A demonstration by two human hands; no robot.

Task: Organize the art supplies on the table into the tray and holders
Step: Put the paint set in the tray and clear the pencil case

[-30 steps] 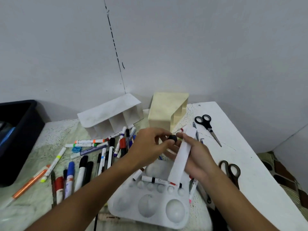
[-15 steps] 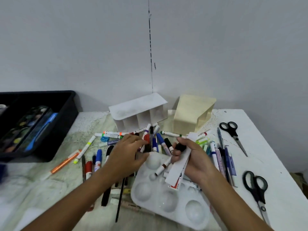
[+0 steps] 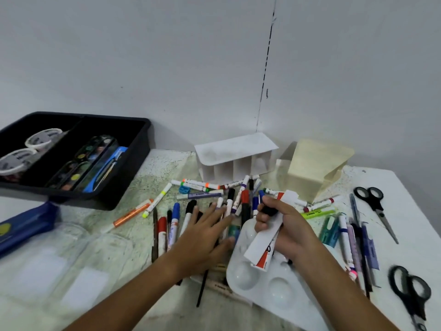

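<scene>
Since half a second ago, the left hand [image 3: 202, 237] has flattened out, fingers now spread wide over the loose markers [image 3: 191, 211] near the table's middle. Right hand [image 3: 284, 225] keeps its grip on a white-and-red carton [image 3: 265, 247] together with a black-capped marker [image 3: 269, 210], just above the white paint palette [image 3: 269, 290]. At far left the black tray [image 3: 133, 168] holds tape rolls and paint sets. Farther back lie the white divided holder [image 3: 236, 154] and the cream holder [image 3: 312, 170], both tipped over. Two pairs of scissors [image 3: 374, 206] rest at right.
</scene>
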